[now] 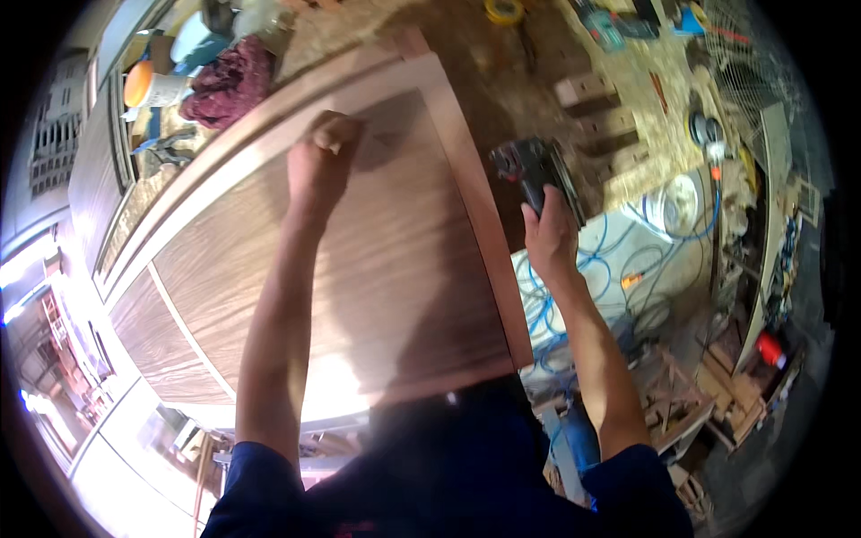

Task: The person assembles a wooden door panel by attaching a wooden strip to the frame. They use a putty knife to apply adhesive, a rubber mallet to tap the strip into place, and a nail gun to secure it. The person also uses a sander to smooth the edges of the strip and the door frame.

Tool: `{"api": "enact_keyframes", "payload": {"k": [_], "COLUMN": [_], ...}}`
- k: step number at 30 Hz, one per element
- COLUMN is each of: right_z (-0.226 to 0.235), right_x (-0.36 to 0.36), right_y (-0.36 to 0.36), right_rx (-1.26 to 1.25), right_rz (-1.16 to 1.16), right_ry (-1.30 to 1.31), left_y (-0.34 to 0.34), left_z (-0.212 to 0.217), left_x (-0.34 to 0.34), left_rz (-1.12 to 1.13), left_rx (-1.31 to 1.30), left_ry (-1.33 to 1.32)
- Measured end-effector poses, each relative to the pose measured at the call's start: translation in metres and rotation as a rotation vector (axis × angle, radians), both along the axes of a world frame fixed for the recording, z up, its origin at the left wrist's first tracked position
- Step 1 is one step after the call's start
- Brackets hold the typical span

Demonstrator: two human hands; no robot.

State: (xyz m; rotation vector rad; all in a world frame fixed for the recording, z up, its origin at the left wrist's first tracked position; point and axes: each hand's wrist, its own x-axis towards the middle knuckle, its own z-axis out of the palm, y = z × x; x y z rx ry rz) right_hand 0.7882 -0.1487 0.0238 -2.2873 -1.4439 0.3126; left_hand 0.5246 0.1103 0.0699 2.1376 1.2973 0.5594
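Head view: left hand (325,152) curling into fist, knuckles pressing on wooden door panel (377,269) lying flat across bench. Right hand (549,235) gripping dark power tool (531,170), hovering just beyond panel's right frame edge (484,224), above blue hose (619,260).

We press our left hand (325,148), closed in a fist, onto the brown wood-grain panel (377,269), near its far end. The panel lies flat, long and broad, with a paler reddish frame strip along its right edge and a lighter border along its left. Our right hand (549,235) grips a dark power tool (531,170) with red details, held in the air just beyond the panel's right edge, clear of the wood.
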Motion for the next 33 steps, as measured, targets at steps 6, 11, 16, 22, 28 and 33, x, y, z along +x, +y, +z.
{"api": "enact_keyframes", "payload": {"k": [6,11,16,22,28,33], "right_z": [-0.016,-0.021,-0.015,-0.017,-0.016,-0.011], "right_x": [-0.006,-0.002,-0.005,-0.003,-0.004,-0.008], "right_y": [0.036,0.049,0.058,0.056,0.057,0.059], "right_rx": [-0.072,-0.094,-0.180,-0.166,-0.182,-0.182], "right_rz": [-0.016,-0.006,-0.044,-0.040,-0.026,0.000], "right_ry": [-0.031,-0.050,-0.030,-0.018,-0.003,0.018], "left_y": [0.040,0.049,0.044,0.042,0.041,0.037], "left_z": [-0.019,-0.019,-0.023,-0.033,-0.039,-0.031], "left_x": [-0.012,-0.002,-0.007,-0.004,-0.010,-0.011], "left_rz": [-0.108,-0.154,-0.184,-0.167,-0.172,-0.152], "left_rx": [0.136,0.216,0.188,0.232,0.263,0.254], "left_ry": [0.051,0.107,-0.057,-0.069,-0.073,-0.091]}}
